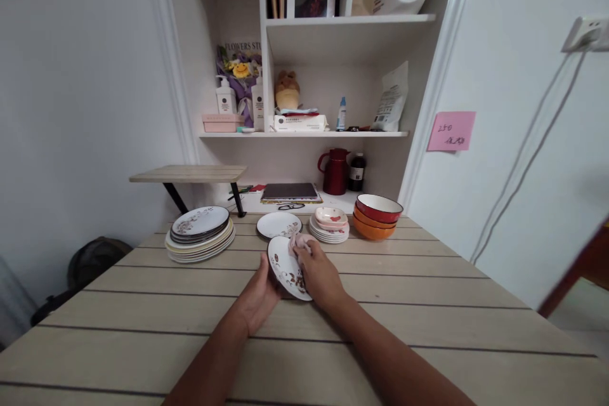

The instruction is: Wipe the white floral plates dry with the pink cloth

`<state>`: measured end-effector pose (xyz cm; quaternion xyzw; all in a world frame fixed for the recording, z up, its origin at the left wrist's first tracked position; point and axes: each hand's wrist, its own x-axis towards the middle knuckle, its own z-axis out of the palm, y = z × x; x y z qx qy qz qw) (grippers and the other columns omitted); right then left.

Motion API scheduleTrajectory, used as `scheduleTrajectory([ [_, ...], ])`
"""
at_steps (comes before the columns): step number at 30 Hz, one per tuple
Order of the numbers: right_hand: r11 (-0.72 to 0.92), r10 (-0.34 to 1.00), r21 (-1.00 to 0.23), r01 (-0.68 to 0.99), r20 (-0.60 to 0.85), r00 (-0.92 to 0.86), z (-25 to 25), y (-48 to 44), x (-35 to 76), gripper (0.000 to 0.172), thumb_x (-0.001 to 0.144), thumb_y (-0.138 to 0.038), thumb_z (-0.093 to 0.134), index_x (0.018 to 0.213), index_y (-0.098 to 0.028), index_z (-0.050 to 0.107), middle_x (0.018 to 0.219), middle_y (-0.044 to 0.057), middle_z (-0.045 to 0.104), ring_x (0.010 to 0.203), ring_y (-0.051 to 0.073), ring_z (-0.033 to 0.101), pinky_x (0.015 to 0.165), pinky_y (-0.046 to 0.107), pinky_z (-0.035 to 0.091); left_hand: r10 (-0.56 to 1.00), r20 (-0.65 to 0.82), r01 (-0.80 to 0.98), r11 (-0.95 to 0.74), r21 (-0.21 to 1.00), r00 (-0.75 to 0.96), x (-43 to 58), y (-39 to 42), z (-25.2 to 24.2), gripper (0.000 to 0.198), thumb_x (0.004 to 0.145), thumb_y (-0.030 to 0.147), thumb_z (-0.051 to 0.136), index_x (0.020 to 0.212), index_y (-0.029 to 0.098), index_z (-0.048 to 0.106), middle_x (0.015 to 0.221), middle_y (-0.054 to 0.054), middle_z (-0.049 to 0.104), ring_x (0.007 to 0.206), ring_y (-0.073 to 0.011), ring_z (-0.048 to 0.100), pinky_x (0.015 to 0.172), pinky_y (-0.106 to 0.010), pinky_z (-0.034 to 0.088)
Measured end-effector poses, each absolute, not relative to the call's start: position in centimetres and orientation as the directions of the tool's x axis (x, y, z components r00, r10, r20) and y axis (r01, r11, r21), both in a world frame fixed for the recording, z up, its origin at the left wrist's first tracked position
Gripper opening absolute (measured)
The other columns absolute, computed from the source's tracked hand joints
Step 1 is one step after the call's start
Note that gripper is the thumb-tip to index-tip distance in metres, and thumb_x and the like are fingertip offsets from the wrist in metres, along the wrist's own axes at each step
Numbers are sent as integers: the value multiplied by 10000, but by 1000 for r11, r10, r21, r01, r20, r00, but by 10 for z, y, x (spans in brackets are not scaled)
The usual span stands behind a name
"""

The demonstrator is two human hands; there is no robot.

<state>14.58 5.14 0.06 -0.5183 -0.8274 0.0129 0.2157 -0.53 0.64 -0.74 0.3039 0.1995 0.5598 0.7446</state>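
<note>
My left hand (261, 297) grips the lower left rim of a small white plate (284, 269) with a dark floral pattern, holding it tilted above the wooden table (428, 304). My right hand (320, 276) presses a crumpled pink cloth (299, 243) against the plate's upper right edge, fingers closed over it. Both forearms reach in from the bottom of the view.
Behind the hands stand a tall stack of plates (200, 233) at the left, a single white plate (278, 225), a stack of small plates with a pink dish (330, 225), and stacked red and orange bowls (378, 216). Shelves with bottles and a red jug (335, 171) fill the back wall.
</note>
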Motion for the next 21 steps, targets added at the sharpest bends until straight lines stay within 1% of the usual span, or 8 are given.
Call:
scheduleTrajectory([
  [4,503,841,-210,838,343,-419,0,47,142,462,837,-117,483,1275,-258,527,1294,122,502,1098,248,519,881,322,416,957,42,-738,192,647,286,-7,4,-5,635,887,589,415,1367,178,475,1315,-135,587,1290,-279,466,1108,-460,290],
  [6,517,835,-206,831,336,-436,3,44,143,437,829,-113,488,1237,-257,544,1279,115,508,1084,243,521,849,310,417,966,18,-727,181,662,257,-9,3,-5,593,889,529,483,1353,160,489,1273,-145,617,1245,-288,513,1091,-456,320],
  [9,544,832,-271,794,296,-469,8,36,147,331,840,-119,446,1109,-255,581,1241,81,511,933,194,571,739,276,414,985,-43,-685,146,714,165,-11,4,-7,496,878,349,592,1316,127,519,1182,-155,670,1145,-290,595,1051,-437,375],
  [12,566,824,-364,739,268,-499,9,27,152,269,812,-119,464,1014,-249,585,1174,42,530,841,153,584,709,256,399,990,-80,-669,136,731,114,-12,5,-10,462,861,280,617,1280,101,540,1113,-163,698,1060,-295,644,1007,-439,420],
  [14,553,833,-438,709,286,-473,8,25,154,377,776,-131,522,1129,-259,545,1200,43,525,913,167,586,747,256,402,989,-83,-669,141,730,118,-12,5,-11,452,861,274,616,1272,99,544,1103,-164,702,1031,-294,658,987,-442,436],
  [17,481,877,-533,696,300,-376,5,30,155,626,784,-183,561,1369,-303,371,1251,62,500,982,192,582,794,275,407,985,-84,-660,162,733,148,-10,5,-10,445,854,267,627,1260,100,555,1089,-167,706,1010,-291,666,971,-441,446],
  [19,432,901,-543,720,299,-315,6,36,153,598,826,-233,539,1389,-325,362,1247,72,495,975,204,587,797,295,409,980,-85,-650,182,738,178,-8,4,-10,434,850,268,635,1242,96,571,1075,-170,709,1005,-289,668,969,-436,445],
  [21,421,904,-544,726,319,-286,9,40,149,446,861,-280,507,1305,-303,472,1234,81,492,958,209,589,784,307,413,973,-89,-636,207,744,213,-6,3,-10,416,851,281,636,1219,93,589,1066,-170,712,1003,-284,668,972,-427,441],
])
